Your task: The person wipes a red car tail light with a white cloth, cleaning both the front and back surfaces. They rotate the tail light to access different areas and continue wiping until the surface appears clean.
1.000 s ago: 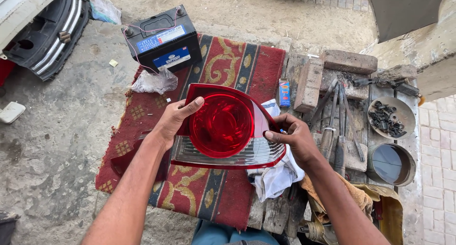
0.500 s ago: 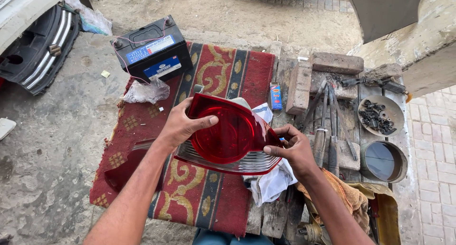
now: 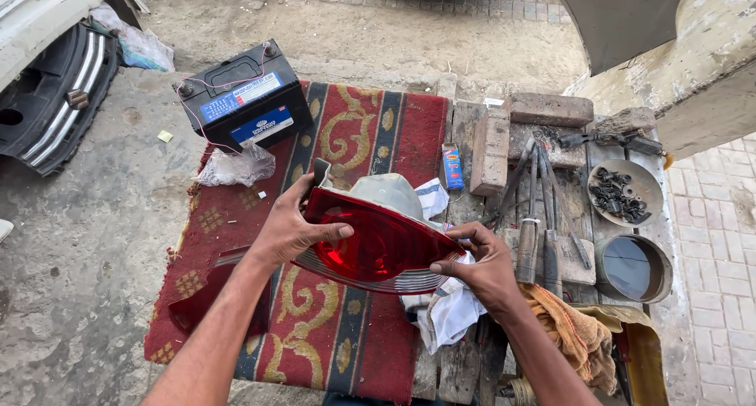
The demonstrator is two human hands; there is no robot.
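Note:
I hold a red car tail light with a grey back housing above a red patterned rug. My left hand grips its left end, thumb across the red lens. My right hand grips its right tip from below. The lens is tilted away from me, so its grey rear shows at the top. A white cloth lies under my right hand.
A black car battery with wires stands at the rug's far left corner, a crumpled plastic bag beside it. Bricks, hand tools, a dish of small parts and a round tin lie on the wooden planks at right. A car bumper sits at left.
I have tipped the tail light further away and lowered it, so the lens looks flatter and the grey housing shows. The view has shifted slightly.

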